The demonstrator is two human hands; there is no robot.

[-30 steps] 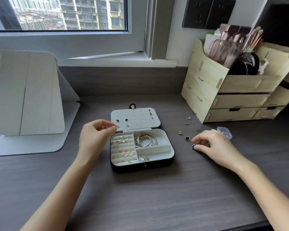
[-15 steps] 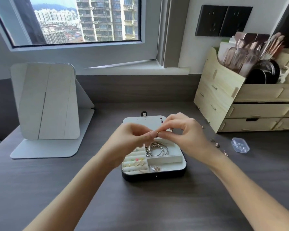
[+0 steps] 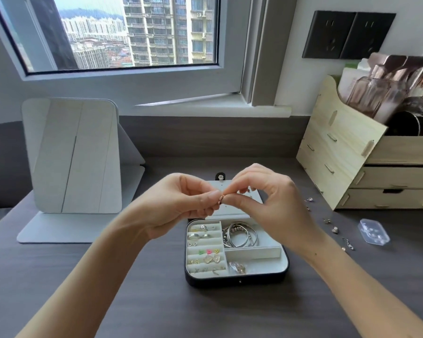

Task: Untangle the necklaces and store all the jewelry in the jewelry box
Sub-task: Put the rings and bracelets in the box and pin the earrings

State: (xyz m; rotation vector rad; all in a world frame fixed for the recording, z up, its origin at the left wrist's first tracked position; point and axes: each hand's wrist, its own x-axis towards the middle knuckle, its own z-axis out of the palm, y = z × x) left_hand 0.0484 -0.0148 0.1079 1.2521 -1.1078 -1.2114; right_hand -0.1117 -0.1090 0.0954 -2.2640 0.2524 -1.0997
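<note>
Logged a small rose-gold piece (image 3: 220, 199), too small to tell whether earring or ring, held in the air just above the raised lid (image 3: 232, 211) of the jewelry box (image 3: 237, 281). Found it pinched from both sides at once: by thumb and forefinger tips of the left hand (image 3: 178, 203), with the other fingers curled toward the palm, and by thumb and arched forefinger of the right hand (image 3: 266, 198), with the other fingers loosely bent. Noted fingertips of the two hands nearly touching around the piece.

Found the box open on the dark wood-grain desk (image 3: 132, 301), directly below the hands. Counted several silver bangles (image 3: 239, 234) in the far right compartment. Saw rings and small coloured studs tucked into the padded rolls (image 3: 203, 250) on the left side. Spotted a small glittering cluster (image 3: 237, 267) in the near right compartment; could not make out its kind. Made out a few studs pinned to the lid, partly hidden behind the right hand.

Noted loose earrings (image 3: 335, 229) scattered on the desk to the right of the box, and a clear plastic case (image 3: 374, 231) just beside them. Placed a pale wooden organizer (image 3: 340, 152) with drawers behind those, against the wall. Marked a standing mirror (image 3: 76, 157) well to the left, and a window (image 3: 132, 32) above the desk.
</note>
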